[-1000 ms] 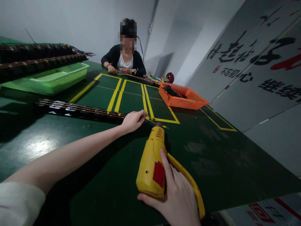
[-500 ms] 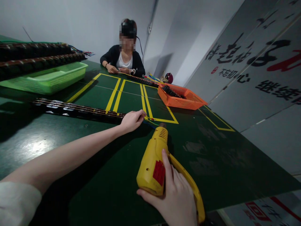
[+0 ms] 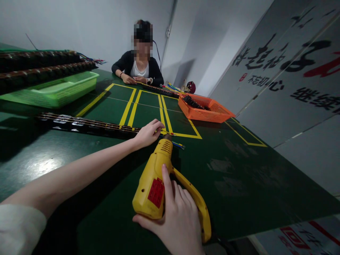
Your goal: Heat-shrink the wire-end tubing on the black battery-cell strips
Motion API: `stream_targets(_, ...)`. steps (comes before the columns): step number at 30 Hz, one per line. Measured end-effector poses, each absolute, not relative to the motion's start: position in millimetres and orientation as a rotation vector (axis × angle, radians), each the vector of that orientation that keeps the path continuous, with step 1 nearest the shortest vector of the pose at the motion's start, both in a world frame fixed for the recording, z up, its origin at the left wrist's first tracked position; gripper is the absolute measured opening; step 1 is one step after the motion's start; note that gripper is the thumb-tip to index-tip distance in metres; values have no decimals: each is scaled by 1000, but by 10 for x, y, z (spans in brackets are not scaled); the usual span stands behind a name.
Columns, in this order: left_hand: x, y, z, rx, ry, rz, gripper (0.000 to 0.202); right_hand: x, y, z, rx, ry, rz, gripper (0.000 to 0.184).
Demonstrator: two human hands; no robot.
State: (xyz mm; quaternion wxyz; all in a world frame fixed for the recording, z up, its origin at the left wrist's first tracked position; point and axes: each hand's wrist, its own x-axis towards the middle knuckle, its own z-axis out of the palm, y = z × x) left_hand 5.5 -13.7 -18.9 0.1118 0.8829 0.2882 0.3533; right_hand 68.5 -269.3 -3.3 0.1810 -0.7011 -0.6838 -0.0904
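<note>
The right hand (image 3: 178,212) wraps around a yellow plastic heat gun with a red label (image 3: 148,177), its nozzle tilted toward loose blue and green wires (image 3: 177,144) over a dark green counter (image 3: 244,191), while the left hand (image 3: 147,135) pinches a thin yellow lead (image 3: 169,133) at the end of a long, glossy black strip (image 3: 87,124); across the counter, a person in a black cardigan (image 3: 157,71) sits beyond an orange plastic basket (image 3: 203,116)
</note>
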Motion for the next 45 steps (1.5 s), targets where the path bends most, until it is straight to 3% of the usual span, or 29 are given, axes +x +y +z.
stream_targets(7, -83, -19, -107, 2673, 1140, 691, 25, 687, -2699, -22, -1989, -1934, -225, 121)
stream_targets(23, -124, 38, -165, 2490, 944, 917, 34, 514, -2557, -82, -1890, -1963, -223, 129)
stream_targets(45, -140, 13, -109, 2324, 732, 1027, 38, 939, -2758, -79, -2039, -1911, -312, 117)
